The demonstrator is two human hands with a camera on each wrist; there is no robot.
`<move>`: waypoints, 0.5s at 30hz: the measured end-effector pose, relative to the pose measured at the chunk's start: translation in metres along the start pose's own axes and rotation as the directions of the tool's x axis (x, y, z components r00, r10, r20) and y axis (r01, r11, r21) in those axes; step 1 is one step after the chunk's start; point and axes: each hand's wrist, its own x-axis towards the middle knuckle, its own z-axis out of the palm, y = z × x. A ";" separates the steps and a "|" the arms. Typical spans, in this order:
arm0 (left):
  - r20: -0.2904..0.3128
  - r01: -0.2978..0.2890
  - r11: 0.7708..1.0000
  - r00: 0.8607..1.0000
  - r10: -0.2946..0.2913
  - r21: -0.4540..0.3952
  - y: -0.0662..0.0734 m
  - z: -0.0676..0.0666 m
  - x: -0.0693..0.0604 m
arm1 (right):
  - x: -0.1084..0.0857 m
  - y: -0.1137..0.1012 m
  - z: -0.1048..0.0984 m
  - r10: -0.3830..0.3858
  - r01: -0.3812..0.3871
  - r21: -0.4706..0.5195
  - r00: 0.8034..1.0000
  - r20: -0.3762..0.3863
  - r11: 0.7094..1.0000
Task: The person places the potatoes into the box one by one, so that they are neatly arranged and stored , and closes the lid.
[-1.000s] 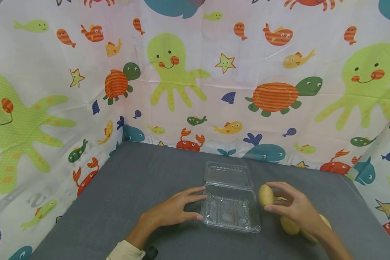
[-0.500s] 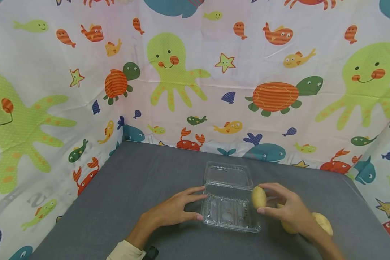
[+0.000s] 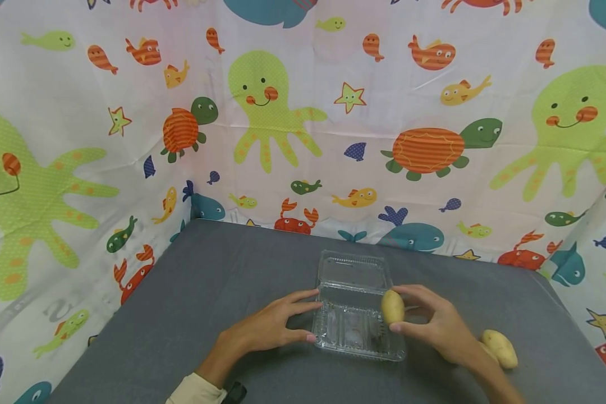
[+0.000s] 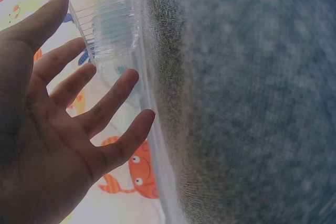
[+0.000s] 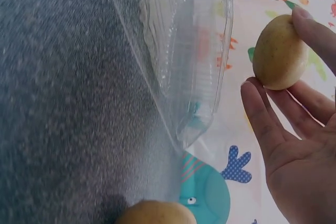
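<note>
A clear plastic clamshell box (image 3: 353,328) lies on the table with its lid folded back, away from the person. Pinched between thumb and fingertips, a potato (image 3: 393,307) is held by the right hand (image 3: 434,320) above the right side of the box; the right wrist view shows the potato (image 5: 281,52) raised over the rim. The left hand (image 3: 272,325) has its fingers spread, with the thumb and fingertips touching the box's left edge. In the left wrist view, the left palm (image 4: 58,145) holds nothing.
More potatoes (image 3: 500,349) lie on the grey table (image 3: 232,264) to the right, partly hidden behind the right wrist. A curtain (image 3: 293,112) printed with sea animals stands at the back and sides.
The right hand has moved left with the potato, from beside the box to over its right side. The left hand and the box have stayed in place.
</note>
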 end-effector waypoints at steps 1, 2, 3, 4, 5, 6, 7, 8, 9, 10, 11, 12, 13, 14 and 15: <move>0.000 0.000 1.000 1.000 0.000 0.001 0.000 0.000 0.000 | 0.000 0.000 0.001 -0.001 0.001 -0.002 1.000 -0.003 1.000; 0.000 -0.001 1.000 1.000 0.001 0.002 -0.001 0.000 0.000 | 0.001 -0.001 0.002 0.005 -0.005 -0.005 1.000 -0.005 1.000; 0.001 0.000 1.000 1.000 0.000 0.003 -0.001 0.000 0.000 | 0.001 -0.002 0.003 0.006 -0.006 -0.005 1.000 -0.007 1.000; 0.002 0.000 1.000 1.000 0.000 0.003 -0.001 0.000 0.001 | 0.002 -0.002 0.004 0.005 -0.005 0.001 1.000 -0.009 1.000; 0.002 0.001 1.000 1.000 -0.001 0.003 -0.001 0.000 0.001 | 0.002 -0.002 0.005 0.007 -0.007 0.005 1.000 -0.008 1.000; 0.002 0.001 1.000 1.000 -0.001 0.004 -0.001 0.000 0.001 | 0.002 -0.003 0.006 0.007 -0.007 0.007 1.000 -0.008 1.000; 0.002 0.001 1.000 1.000 -0.001 0.003 -0.002 0.000 0.001 | 0.002 -0.003 0.007 0.004 -0.004 0.011 1.000 -0.008 1.000; 0.002 0.002 1.000 1.000 -0.002 0.003 -0.002 0.000 0.001 | 0.002 -0.004 0.008 0.001 -0.001 0.016 1.000 -0.008 1.000; 0.003 0.002 1.000 1.000 -0.002 0.002 -0.002 0.000 0.001 | 0.003 -0.004 0.009 -0.008 0.008 0.023 1.000 -0.008 1.000; 0.003 0.000 1.000 1.000 -0.001 0.003 -0.002 0.000 0.001 | 0.003 -0.004 0.010 -0.014 0.014 0.029 1.000 -0.009 0.999; 0.003 -0.001 1.000 1.000 0.001 0.004 -0.002 0.000 0.001 | 0.003 -0.003 0.011 -0.021 0.021 0.032 1.000 -0.007 0.999; 0.002 -0.003 1.000 1.000 0.003 0.006 -0.002 0.000 0.001 | 0.004 -0.003 0.012 -0.029 0.029 0.036 1.000 -0.006 0.999; 0.002 -0.005 1.000 1.000 0.005 0.007 -0.002 0.001 0.001 | 0.004 -0.003 0.013 -0.032 0.032 0.038 0.999 -0.004 0.999; 0.001 -0.005 1.000 1.000 0.005 0.006 -0.002 0.001 0.001 | 0.004 -0.002 0.015 -0.031 0.031 0.042 1.000 -0.001 0.999; 0.000 -0.007 1.000 1.000 0.007 0.006 -0.002 0.001 0.001 | 0.004 -0.002 0.015 -0.026 0.026 0.045 1.000 0.003 0.999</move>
